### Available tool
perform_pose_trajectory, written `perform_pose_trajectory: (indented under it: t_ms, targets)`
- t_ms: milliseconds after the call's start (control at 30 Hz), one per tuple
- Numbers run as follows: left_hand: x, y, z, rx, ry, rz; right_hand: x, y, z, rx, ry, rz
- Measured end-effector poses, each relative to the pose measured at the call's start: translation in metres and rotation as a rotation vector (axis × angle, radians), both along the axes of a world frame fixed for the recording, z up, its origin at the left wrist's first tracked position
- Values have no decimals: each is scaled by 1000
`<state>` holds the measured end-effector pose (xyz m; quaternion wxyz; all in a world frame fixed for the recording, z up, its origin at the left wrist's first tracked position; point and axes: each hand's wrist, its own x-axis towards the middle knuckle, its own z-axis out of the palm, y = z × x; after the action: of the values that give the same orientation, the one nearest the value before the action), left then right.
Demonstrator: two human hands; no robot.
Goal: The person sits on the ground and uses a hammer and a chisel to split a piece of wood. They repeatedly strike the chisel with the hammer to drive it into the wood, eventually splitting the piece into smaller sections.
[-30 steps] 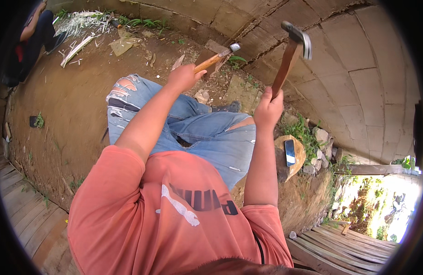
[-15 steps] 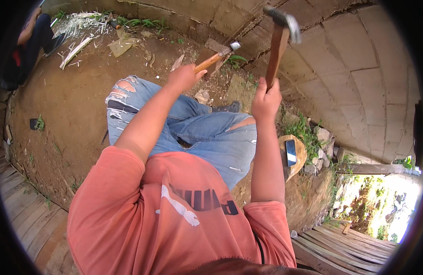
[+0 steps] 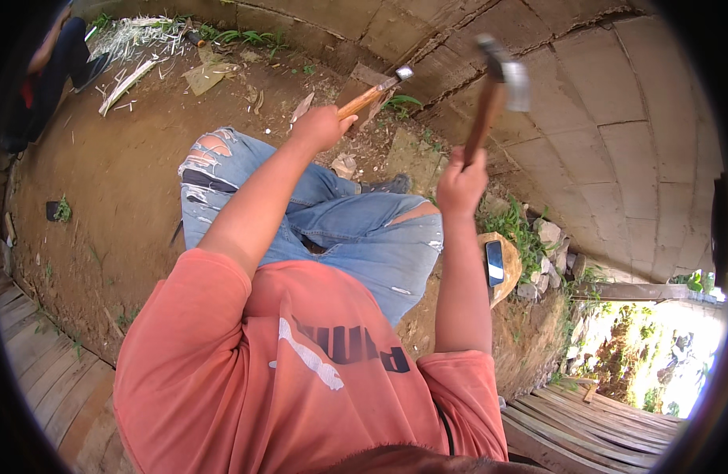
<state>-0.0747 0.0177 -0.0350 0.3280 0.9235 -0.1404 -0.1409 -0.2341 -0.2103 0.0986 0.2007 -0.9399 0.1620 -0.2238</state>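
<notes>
My left hand [image 3: 320, 128] is closed around the orange-brown handle of a wooden-handled tool with a metal head [image 3: 362, 103]. Its bright metal end lies by the foot of the wall, over a brownish slab [image 3: 366, 75]; its exact kind is too small to tell. Raised higher on the right, my right hand [image 3: 462, 183] grips a hammer [image 3: 485, 118] by its wooden handle. The hammer's metal head is blurred by motion and stands apart from the other tool, against the wall. My crossed legs in torn blue jeans [image 3: 309, 213] are below both hands.
A block wall [image 3: 617, 150] curves along the far and right sides. Right of my leg, a phone [image 3: 495, 264] rests on a wooden stump [image 3: 508, 292], beside stones [image 3: 547, 233] and weeds. Pale wood shavings [image 3: 143, 39] litter the far left, near another person [image 3: 48, 83].
The hammer in my right hand has shifted a little right and lower, with its head tilting further right. My left hand and its tool have barely moved.
</notes>
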Motion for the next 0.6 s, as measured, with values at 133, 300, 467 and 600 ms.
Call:
perform_pose_trajectory:
  t_ms: [133,300,467,600]
  targets:
    - [0,-7,7,-11,-16,-19,0,-17,-34,-168,327,-91]
    - [1,4,4,15,38,19,13,19,36,203,-62,5]
    - [-12,-1,0,-8,4,12,4,1,-9,265,-307,37]
    - [-12,-5,4,-22,13,-10,-11,3,-64,-56,318,-15]
